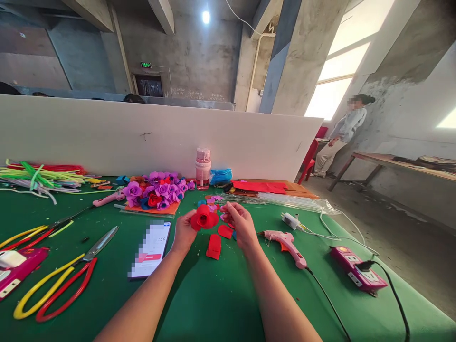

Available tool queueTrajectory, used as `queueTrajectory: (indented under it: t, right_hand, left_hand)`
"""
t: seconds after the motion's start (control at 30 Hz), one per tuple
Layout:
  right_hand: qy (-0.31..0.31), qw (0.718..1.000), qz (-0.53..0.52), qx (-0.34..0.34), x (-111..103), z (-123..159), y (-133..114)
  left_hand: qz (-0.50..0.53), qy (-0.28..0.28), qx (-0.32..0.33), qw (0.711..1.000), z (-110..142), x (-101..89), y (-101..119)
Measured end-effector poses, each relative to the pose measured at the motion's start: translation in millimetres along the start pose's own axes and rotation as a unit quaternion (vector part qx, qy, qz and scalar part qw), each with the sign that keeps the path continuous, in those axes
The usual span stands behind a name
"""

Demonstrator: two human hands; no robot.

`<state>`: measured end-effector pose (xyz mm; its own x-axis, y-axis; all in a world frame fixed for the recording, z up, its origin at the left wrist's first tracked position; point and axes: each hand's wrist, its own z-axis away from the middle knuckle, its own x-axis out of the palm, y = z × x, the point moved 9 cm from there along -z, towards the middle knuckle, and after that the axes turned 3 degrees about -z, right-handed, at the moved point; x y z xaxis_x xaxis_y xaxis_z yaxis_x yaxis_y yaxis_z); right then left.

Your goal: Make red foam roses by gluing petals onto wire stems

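Observation:
A red paper flower point(204, 217) with a dark centre is held in my left hand point(183, 232), fingers closed at its left side. Just right of it, my right hand point(240, 223) is raised with thumb and fingertips pinched together; whatever lies between them is too small to make out. Below the flower, a red petal piece point(213, 247) rests on the green table point(221, 304), and another red piece point(224, 232) lies near my right hand. A pink glue gun point(287, 242) lies on its side to the right of that hand.
Scissors point(85, 261) and a phone point(153, 247) lie left. Finished purple and red flowers point(156, 190) are heaped behind, beside a pink bottle point(203, 168). A power strip point(356, 268) with trailing cords sits right. A white board point(160, 133) closes the back. A person point(344, 133) stands beyond.

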<state>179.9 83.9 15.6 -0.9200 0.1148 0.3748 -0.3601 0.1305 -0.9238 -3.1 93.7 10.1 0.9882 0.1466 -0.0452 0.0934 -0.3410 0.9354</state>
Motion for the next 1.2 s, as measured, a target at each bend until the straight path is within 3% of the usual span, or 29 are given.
queueTrajectory:
  t: [0.17, 0.37, 0.77, 0.93, 1.2]
  right_hand:
    - [-0.085, 0.996, 0.029, 0.022, 14, 2, 6]
    - [-0.143, 0.988, 0.051, 0.014, 30, 12, 5]
    - [-0.093, 0.995, 0.041, 0.024, 22, 10, 6]
    - [-0.073, 0.997, 0.018, 0.017, 19, 7, 6]
    - [-0.013, 0.985, -0.129, 0.118, 5, -2, 28]
  left_hand:
    - [-0.036, -0.073, 0.045, 0.996, 4, 12.3, 11]
    - [-0.051, -0.095, 0.041, 0.993, 7, 17.8, 16]
    - [-0.064, -0.124, 0.069, 0.988, 8, 22.7, 9]
    - [-0.049, -0.136, 0.051, 0.988, 7, 25.5, 6]
    - [0.061, -0.03, -0.033, 0.997, 2, 11.5, -5]
